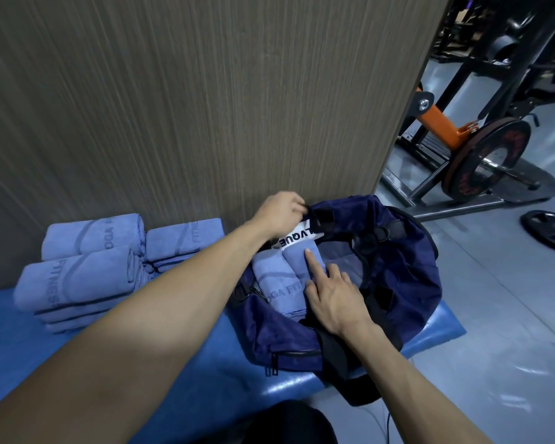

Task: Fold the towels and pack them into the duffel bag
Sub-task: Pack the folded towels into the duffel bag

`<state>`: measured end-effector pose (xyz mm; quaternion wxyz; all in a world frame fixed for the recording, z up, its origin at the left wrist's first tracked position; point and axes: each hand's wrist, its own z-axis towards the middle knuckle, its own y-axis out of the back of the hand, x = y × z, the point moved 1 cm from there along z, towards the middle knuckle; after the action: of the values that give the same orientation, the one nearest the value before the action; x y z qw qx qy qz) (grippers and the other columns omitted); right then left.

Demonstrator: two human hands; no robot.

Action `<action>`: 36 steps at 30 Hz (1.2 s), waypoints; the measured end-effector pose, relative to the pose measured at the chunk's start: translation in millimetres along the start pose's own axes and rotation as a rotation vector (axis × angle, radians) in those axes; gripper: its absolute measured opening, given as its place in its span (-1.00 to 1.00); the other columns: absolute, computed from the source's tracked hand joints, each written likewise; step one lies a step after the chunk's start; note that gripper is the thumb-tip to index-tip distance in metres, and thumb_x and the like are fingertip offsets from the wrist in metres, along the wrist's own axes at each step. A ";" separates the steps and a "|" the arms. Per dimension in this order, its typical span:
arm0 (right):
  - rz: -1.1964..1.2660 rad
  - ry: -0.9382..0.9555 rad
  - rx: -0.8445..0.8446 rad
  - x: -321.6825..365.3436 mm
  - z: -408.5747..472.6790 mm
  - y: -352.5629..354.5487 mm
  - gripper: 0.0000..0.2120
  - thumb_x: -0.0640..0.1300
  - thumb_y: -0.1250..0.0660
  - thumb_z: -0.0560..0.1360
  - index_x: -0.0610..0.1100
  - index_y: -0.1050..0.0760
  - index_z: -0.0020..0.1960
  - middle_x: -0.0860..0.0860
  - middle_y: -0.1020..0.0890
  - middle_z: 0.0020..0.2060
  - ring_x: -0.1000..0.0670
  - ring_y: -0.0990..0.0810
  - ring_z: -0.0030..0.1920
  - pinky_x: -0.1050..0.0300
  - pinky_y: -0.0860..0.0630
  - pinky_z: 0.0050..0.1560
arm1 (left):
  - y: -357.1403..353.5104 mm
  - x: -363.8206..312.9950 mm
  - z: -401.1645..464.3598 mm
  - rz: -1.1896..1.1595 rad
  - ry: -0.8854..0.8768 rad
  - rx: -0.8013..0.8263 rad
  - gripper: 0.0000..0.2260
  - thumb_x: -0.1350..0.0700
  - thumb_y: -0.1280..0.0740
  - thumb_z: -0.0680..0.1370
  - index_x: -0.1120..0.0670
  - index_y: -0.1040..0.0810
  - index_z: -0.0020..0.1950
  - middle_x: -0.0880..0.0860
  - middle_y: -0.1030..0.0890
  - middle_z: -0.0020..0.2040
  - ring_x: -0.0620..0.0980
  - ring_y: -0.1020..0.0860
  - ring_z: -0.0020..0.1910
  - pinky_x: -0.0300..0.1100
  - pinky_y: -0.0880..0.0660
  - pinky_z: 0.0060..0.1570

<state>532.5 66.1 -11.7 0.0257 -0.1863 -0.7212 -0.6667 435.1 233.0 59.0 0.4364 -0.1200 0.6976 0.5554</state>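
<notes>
Nearest the camera, both bare forearms reach forward over the blue padded worktop (161, 373), the left one running long and diagonal from the lower left corner, the right one coming up from the lower right.

The right hand (332, 298) lies palm down inside the mouth of the navy duffel bag (407, 283). Its fingers are fairly straight and spread a little, the index finger stretched out furthest, its tip pressing on a folded light-blue towel in the bag (300, 262). It grips nothing. A second folded towel (276, 285), printed with lettering, lies just beside the first, to its left, also within the bag's opening.

The bag sits on the right end of the worktop, unzipped and slumped open, its black straps (375, 238) draped across the far side.

Further on, the left hand (281, 213) is at the bag's far rim with the wrist bent and the fingers curled, pinching the edge of the bag next to a white label (297, 238) with black letters.

To the left, well apart from the bag, stacks of folded blue towels (87, 270) rest on the worktop against a wood-grain wall panel (189, 107). Beyond the panel's right edge stands gym equipment with a weight plate (486, 158) on the grey floor (494, 315).
</notes>
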 end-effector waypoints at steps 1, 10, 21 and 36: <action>-0.001 -0.002 -0.003 0.3 1.3 0.0 -0.41 0.07 0.02 0.69 0.10 0.17 0.65 -0.17 -0.41 0.31 -0.23 -0.43 0.20 -0.14 -0.42 0.21 | 6.1 -3.2 1.2 -0.204 0.043 -0.052 -0.70 0.34 -0.23 0.56 0.16 -0.57 0.25 0.01 -0.70 0.07 -0.05 -0.64 -0.08 -0.27 -0.56 -0.16; 0.021 -0.109 0.039 12.1 17.0 -4.9 -0.44 0.05 0.08 0.70 0.03 0.13 0.66 -0.18 -0.33 0.43 -0.27 -0.32 0.31 -0.18 -0.29 0.32 | 6.2 17.0 -24.2 -0.417 -0.074 0.027 -0.40 0.37 -0.32 0.54 -0.01 -0.25 0.51 0.10 -0.56 0.29 0.03 -0.60 0.13 -0.07 -0.54 0.14; 0.027 -0.084 0.116 12.1 5.5 -4.2 -0.44 0.17 0.15 0.70 0.11 0.21 0.65 -0.02 0.12 0.64 -0.22 -0.08 0.55 -0.23 -0.10 0.47 | -35.5 52.8 -61.9 0.660 -0.211 0.400 -0.52 0.06 -0.06 0.72 0.06 -0.07 0.64 0.00 -0.09 0.65 0.03 -0.15 0.60 -0.04 -0.12 0.56; 0.096 0.300 -0.248 88.6 21.0 15.7 -0.66 0.05 -0.10 0.63 -0.01 -0.57 0.23 0.07 -0.48 0.29 -0.09 -0.37 0.28 -0.05 -0.33 0.19 | 132.6 120.4 -70.6 0.877 0.089 -0.065 -0.79 -0.02 -0.35 0.57 -0.02 -0.56 0.19 0.05 -0.58 0.20 0.15 -0.57 0.17 -0.01 -0.54 0.04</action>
<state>459.4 107.9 26.3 0.1418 -0.1207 -0.6120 -0.7686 244.0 256.1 58.7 0.1250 0.1498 0.6827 0.7041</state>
